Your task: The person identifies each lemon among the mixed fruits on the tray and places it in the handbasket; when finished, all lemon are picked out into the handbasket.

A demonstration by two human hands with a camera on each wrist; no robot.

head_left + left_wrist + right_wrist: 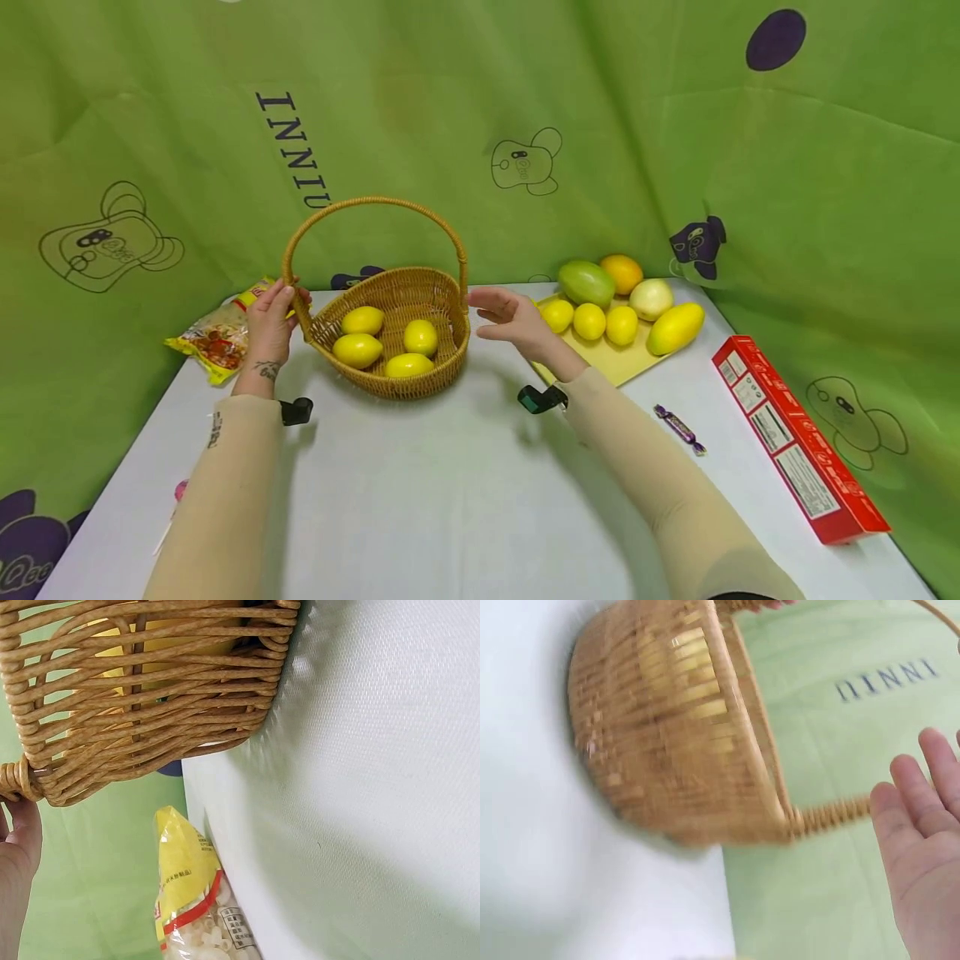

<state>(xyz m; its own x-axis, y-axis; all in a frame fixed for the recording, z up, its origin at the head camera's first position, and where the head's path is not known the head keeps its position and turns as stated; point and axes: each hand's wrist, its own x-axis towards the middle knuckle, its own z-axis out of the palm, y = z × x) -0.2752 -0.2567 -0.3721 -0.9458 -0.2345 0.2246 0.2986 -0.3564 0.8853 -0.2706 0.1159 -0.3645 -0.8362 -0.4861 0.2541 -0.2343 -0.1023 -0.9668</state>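
Note:
A wicker basket (405,387) with a tall arched handle (375,200) stands on the white table, several yellow lemons (357,351) inside it. At the handle's left side, low near the rim, my left hand (270,321) pinches the wicker between thumb and fingers. My right hand (517,321) is by the handle's right side, its fingers extended towards it. In the right wrist view those fingers (907,787) look nearly straight and are not wrapped round the handle; whether they touch it is unclear. The left wrist view shows the basket's woven side (150,690) close up.
Back right, a yellow tray (637,367) holds several fruits, among them a green mango-like one (587,284) and lemons (589,322). A red box (798,442) and a purple-wrapped candy (680,430) lie at right. Left are a snack bag (217,337) and a lollipop (181,490).

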